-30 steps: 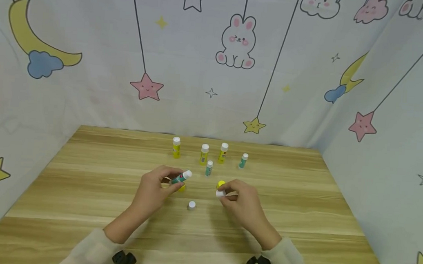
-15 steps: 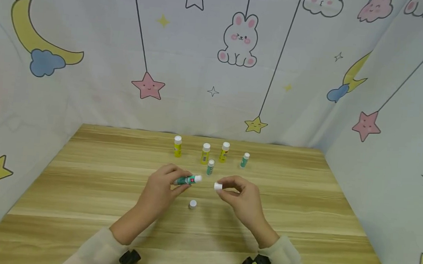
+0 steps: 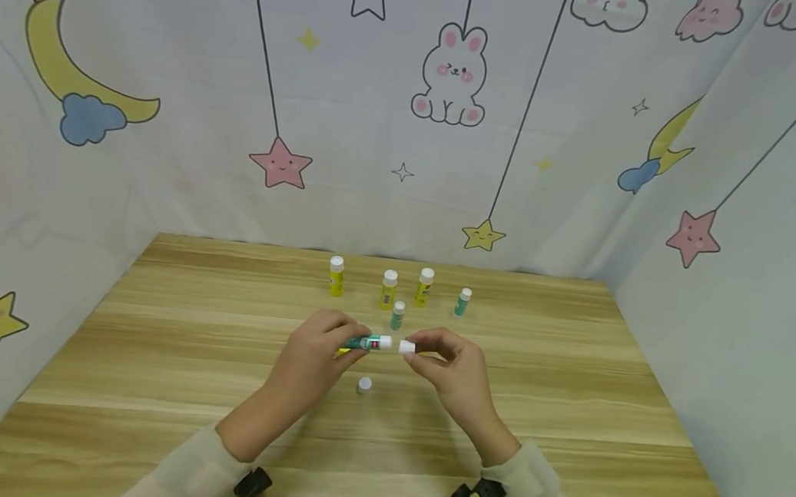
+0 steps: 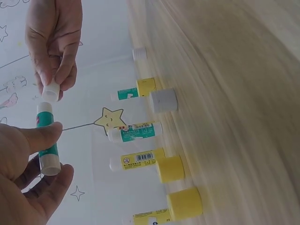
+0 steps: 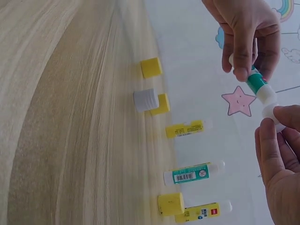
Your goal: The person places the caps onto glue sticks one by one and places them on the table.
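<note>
My left hand (image 3: 314, 350) grips a green glue stick (image 3: 366, 342) round its body, held nearly level above the table with its white end toward the right. In the left wrist view the stick (image 4: 46, 133) lies between thumb and fingers. My right hand (image 3: 455, 364) pinches a small white cap (image 3: 406, 347) between thumb and fingertips. The cap faces the white end of the glue stick; a narrow gap shows between them in the head view, while they overlap in the right wrist view. Below the hands, a white cap (image 3: 364, 385) stands on the table.
Behind the hands stand three yellow glue sticks (image 3: 388, 290) and two green ones (image 3: 398, 315), all upright. Yellow caps (image 4: 170, 169) stand nearer on the wooden table (image 3: 532, 412). A printed curtain (image 3: 345, 214) hangs along the table's back edge.
My left hand has swung the glue stick from a slant to nearly level and moved it right. My right hand has raised the white cap slightly and brought it in line with the stick's end.
</note>
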{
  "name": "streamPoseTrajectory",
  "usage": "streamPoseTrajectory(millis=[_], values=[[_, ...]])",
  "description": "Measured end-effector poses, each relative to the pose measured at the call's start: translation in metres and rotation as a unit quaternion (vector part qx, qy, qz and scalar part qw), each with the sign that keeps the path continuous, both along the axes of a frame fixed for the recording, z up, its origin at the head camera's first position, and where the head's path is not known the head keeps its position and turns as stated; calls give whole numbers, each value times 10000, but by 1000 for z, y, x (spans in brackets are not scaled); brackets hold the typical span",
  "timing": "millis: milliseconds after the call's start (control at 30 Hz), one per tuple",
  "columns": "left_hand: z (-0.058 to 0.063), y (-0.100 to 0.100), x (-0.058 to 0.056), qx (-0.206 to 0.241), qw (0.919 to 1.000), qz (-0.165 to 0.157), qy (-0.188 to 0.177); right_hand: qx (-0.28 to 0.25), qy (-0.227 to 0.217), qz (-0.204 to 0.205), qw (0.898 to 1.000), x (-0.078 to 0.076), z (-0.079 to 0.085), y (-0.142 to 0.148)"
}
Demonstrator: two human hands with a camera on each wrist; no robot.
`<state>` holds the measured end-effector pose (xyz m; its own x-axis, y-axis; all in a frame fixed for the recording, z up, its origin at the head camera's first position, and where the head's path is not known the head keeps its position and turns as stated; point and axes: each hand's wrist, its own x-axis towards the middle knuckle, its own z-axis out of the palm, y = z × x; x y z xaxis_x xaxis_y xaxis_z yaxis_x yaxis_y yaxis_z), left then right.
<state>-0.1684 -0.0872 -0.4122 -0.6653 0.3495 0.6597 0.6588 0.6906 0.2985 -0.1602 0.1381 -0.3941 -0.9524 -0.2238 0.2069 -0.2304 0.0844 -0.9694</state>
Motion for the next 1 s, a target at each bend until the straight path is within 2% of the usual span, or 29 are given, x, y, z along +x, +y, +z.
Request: streamPoseTrajectory(millis=[267, 533, 1000], values=[[1, 4, 1, -342, 9993, 33, 159, 10, 64, 8, 10000, 2, 2, -4], [-1, 5, 2, -319, 9993, -99, 168, -23, -59, 55, 10000, 5, 2, -5], [1, 9, 3, -329, 9992, -118, 177, -155, 29, 149, 9998, 6, 2, -8]])
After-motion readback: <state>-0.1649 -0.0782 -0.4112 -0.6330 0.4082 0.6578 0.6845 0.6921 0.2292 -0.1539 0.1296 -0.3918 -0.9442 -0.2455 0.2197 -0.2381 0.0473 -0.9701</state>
